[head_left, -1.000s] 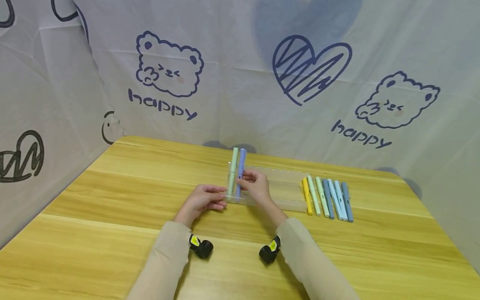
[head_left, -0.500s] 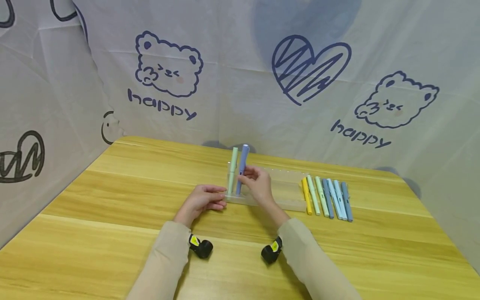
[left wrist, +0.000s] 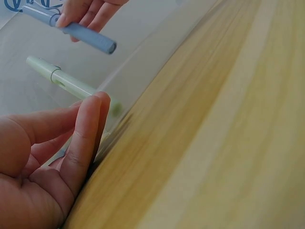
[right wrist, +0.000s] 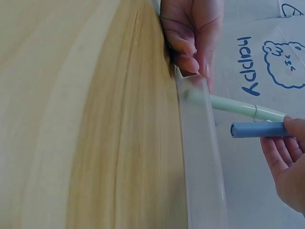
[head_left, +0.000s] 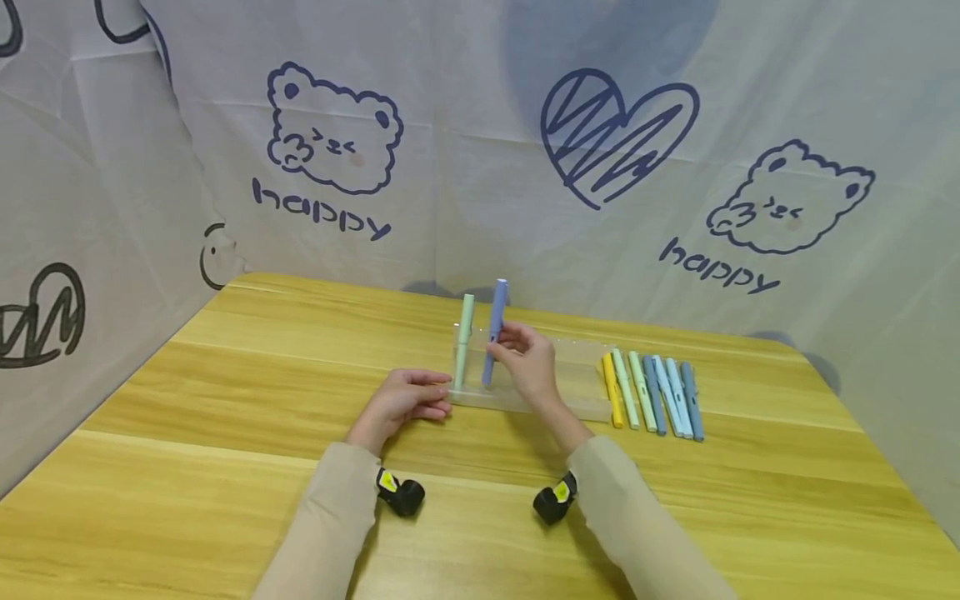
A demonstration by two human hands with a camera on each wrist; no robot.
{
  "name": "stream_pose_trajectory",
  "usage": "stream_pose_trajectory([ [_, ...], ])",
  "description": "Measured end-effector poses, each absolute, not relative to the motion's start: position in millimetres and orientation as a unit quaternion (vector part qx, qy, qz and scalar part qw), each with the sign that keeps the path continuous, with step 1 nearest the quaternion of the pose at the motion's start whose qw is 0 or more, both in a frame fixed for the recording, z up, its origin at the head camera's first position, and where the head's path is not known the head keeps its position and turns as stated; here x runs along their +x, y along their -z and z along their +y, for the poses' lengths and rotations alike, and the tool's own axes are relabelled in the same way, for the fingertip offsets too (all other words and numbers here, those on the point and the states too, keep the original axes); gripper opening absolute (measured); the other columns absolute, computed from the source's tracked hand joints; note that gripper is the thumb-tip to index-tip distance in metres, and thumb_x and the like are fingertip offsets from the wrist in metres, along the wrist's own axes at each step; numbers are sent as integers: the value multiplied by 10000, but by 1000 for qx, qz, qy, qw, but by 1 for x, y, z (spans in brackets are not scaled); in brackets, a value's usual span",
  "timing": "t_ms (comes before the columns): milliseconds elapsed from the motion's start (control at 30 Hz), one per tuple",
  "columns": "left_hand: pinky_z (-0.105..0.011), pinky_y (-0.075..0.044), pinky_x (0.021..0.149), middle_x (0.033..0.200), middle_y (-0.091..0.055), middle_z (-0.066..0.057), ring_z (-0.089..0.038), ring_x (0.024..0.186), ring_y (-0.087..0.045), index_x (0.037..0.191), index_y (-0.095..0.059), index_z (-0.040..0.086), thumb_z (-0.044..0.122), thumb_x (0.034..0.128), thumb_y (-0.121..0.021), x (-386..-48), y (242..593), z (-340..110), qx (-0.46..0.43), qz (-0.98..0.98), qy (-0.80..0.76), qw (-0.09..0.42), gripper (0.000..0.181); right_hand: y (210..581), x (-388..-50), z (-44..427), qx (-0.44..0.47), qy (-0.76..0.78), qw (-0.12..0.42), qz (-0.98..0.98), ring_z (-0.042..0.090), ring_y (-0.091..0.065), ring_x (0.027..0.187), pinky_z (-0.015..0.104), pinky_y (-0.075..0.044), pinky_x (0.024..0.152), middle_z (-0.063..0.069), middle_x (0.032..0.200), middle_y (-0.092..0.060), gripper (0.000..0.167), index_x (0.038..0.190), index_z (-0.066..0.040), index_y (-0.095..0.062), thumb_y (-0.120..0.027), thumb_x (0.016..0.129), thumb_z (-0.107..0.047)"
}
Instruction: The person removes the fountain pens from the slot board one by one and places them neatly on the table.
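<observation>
My right hand (head_left: 531, 365) pinches a periwinkle-blue capped pen (head_left: 498, 308) by its middle, nearly upright over the left part of a clear plastic pen holder (head_left: 540, 405). In the right wrist view the pen's lower end (right wrist: 240, 130) hangs free, apart from the holder's front wall (right wrist: 202, 157). A pale green pen (head_left: 463, 333) stands in the holder at its left end, leaning slightly. My left hand (head_left: 405, 400) grips the holder's left front corner between thumb and fingers, close to the green pen's foot (left wrist: 114, 107).
Right of the holder, several pens lie side by side on the wooden table (head_left: 225, 400): a yellow pen (head_left: 612, 392), pale green ones, light blue ones and grey-blue ones such as the outermost pen (head_left: 692, 400). A printed cloth (head_left: 480, 183) hangs behind the table.
My right hand has lifted the blue pen and carried it a little to the right, away from the green pen. The left hand keeps its place at the holder's corner.
</observation>
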State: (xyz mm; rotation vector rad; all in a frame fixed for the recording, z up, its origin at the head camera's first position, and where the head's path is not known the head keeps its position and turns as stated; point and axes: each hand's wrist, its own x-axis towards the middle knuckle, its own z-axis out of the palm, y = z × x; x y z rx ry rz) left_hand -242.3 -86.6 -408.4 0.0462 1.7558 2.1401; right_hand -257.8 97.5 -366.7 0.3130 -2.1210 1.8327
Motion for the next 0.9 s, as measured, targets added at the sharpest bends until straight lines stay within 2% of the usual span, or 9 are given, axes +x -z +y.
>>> stream_pose_trajectory([
  [133, -240, -554, 596, 728, -628, -104, -136, 589, -621, 1201, -432, -173, -73, 874, -493, -242, 408, -87, 19, 624, -759, 186, 348, 367, -256, 104, 99, -653, 163, -733, 56, -556, 655, 191, -538, 606, 235, 834, -610, 310, 1019, 163, -569, -653, 721, 141],
  [367, -239, -554, 590, 718, -627, -103, -135, 585, -620, 1201, -426, -179, -76, 875, -491, -241, 407, -87, 20, 621, -761, 185, 349, 367, -253, 117, 92, -677, 145, -716, 57, -572, 635, 207, -543, 581, 220, 820, -604, 426, 1135, 102, -524, -638, 728, 155],
  [667, -242, -554, 595, 719, -627, -105, -138, 587, -620, 1196, -436, -173, -73, 873, -495, -242, 407, -86, 14, 625, -758, 187, 343, 366, -249, 136, 103, -670, 149, -720, 79, -582, 663, 236, -551, 599, 216, 841, -608, 408, 1141, 69, -543, -644, 748, 120],
  [900, -245, -555, 600, 723, -627, -113, -140, 585, -620, 1192, -445, -168, -77, 872, -493, -241, 406, -86, 8, 627, -757, 186, 336, 364, -245, 147, 88, -676, 141, -718, 78, -588, 672, 245, -553, 603, 185, 838, -610, 372, 1111, 89, -544, -636, 752, 127],
])
